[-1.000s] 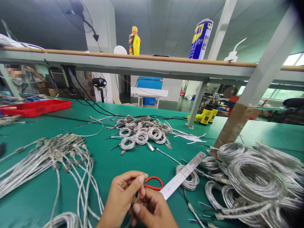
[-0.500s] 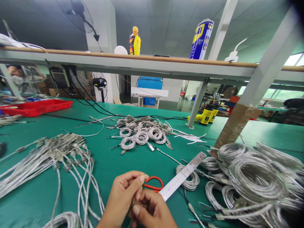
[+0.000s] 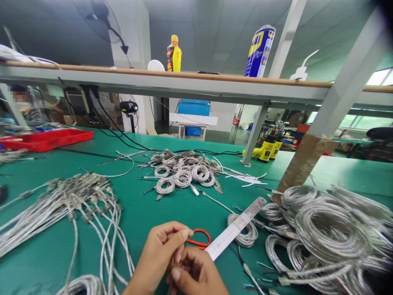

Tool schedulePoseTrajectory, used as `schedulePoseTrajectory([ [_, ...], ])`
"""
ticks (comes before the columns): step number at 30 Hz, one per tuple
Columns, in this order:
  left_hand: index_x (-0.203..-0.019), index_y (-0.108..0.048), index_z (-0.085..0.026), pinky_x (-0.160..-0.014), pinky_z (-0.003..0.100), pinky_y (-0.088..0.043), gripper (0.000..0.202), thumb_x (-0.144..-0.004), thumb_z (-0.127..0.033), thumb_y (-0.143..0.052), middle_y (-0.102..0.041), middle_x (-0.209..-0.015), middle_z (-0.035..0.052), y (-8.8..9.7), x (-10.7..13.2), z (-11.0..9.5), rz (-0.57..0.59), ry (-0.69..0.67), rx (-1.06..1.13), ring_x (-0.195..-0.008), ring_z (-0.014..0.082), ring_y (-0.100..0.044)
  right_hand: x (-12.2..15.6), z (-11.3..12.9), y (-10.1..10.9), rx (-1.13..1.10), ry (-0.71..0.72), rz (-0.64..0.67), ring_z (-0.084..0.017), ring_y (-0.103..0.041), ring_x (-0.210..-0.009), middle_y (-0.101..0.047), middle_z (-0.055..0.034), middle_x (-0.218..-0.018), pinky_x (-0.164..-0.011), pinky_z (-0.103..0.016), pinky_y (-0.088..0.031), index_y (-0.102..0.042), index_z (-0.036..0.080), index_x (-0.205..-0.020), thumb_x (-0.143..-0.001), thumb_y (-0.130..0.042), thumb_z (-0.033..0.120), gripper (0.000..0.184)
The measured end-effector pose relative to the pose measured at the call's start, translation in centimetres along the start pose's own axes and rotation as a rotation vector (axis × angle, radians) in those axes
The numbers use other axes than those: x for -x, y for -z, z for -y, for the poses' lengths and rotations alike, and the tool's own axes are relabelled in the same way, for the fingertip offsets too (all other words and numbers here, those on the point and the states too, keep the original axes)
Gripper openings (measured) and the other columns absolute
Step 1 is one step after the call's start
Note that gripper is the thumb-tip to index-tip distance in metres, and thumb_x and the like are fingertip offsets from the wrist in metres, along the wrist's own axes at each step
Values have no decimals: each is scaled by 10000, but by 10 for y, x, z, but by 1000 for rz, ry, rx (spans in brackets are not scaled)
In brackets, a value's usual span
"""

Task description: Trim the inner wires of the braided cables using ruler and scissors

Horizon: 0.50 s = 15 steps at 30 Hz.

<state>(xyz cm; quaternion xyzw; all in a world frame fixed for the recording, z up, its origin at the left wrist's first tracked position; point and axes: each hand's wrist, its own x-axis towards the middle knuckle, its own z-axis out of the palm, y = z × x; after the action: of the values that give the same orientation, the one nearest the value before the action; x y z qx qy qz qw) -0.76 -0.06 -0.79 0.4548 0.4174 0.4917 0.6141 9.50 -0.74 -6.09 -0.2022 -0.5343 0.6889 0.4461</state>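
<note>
At the bottom centre my left hand [image 3: 162, 248] and my right hand [image 3: 198, 268] meet, fingers pinched close together. Between them runs a thin, greyish cable [image 3: 172, 262], mostly covered by the fingers. Just beyond the fingertips lies a red looped handle [image 3: 210, 238], apparently of scissors; its other end is hidden behind the hands. A steel ruler [image 3: 235, 229] slants away to the right of my right hand, its upper part lying across a coiled cable [image 3: 251, 235]. To the left, clear silvery cables [image 3: 106, 233] with USB-type plugs lie bunched on the green table [image 3: 147, 205].
Small coiled cables [image 3: 183, 178] are heaped mid-table, larger coils [image 3: 333, 229] at right. White strips [image 3: 245, 179] lie behind. A red tray [image 3: 52, 139] sits far left. A shelf [image 3: 190, 82] crosses above; a post [image 3: 307, 155] stands at right. One person is in the left background.
Almost nothing differs. Both hands keep their place and grip, with only a slight shift of the fingers. The person in the background has changed posture.
</note>
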Motion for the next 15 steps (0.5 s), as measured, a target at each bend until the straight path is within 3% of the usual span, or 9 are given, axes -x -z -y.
schedulePoseTrajectory([
  [3,-642,-602,-125,-256,107,-215,229,-688,-347,-567,-484,-346,-54,1,-1,-3,101,25,-82,-234,12,-305,1,3,2,54,-2,6,-70,-476,-477,-522,5,-637,-473,-194,-394,-404,170,-661,-666,-597,412,309],
  [11,-604,-628,-119,-310,136,-268,207,-666,-313,-591,-563,-462,-7,0,5,-13,134,-9,-233,-282,30,-375,3,15,2,112,-98,-54,-81,-512,-454,-549,2,-547,-450,-183,-401,-558,120,-653,-586,-643,412,311],
  [15,-604,-653,-108,-356,154,-288,309,-706,-376,-540,-584,-509,20,6,3,-21,153,-93,-303,-318,41,-386,3,21,8,74,-186,89,-66,-520,-475,-583,-15,-566,-490,-171,-397,-614,104,-619,-521,-701,365,292],
])
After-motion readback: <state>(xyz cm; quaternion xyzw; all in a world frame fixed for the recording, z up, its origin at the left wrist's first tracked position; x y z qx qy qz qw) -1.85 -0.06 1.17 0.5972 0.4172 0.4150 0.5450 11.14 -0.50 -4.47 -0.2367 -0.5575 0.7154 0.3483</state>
